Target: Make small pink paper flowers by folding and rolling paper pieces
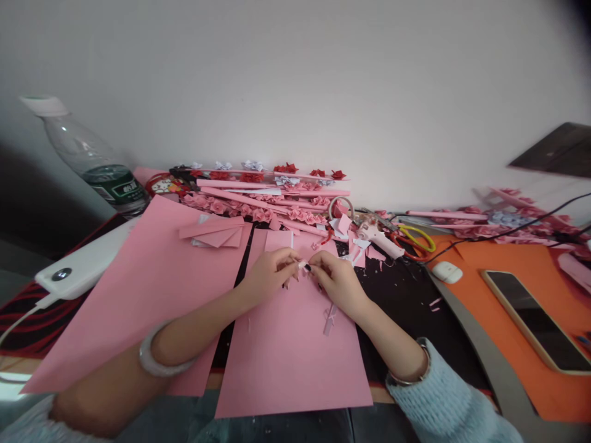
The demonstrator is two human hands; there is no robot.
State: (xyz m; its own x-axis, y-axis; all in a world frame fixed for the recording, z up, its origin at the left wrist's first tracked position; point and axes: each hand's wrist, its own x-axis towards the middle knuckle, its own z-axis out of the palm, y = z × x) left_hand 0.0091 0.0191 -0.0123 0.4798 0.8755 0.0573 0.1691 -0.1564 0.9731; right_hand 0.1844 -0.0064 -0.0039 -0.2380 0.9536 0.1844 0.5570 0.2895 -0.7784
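Note:
Above the middle pink sheet (290,363), my left hand (274,274) and my right hand (339,280) meet with fingertips closed. Between them is a small piece of pale pink paper (302,264), partly hidden by the fingers. Both hands pinch it, the left from one side and the right from the other. Below my right hand, a thin pale strip (329,321) lies on the sheet. A stack of cut pink pieces (215,232) rests to the left, on another large pink sheet (138,295).
Paper flower stems (258,200) lie along the wall. Right of centre are a tape roll (340,209), a glue gun (381,239) and yellow-handled scissors (418,239). A bottle (111,175) and power bank (85,261) stand left; an earbud case (447,272) and phone (535,320) lie right.

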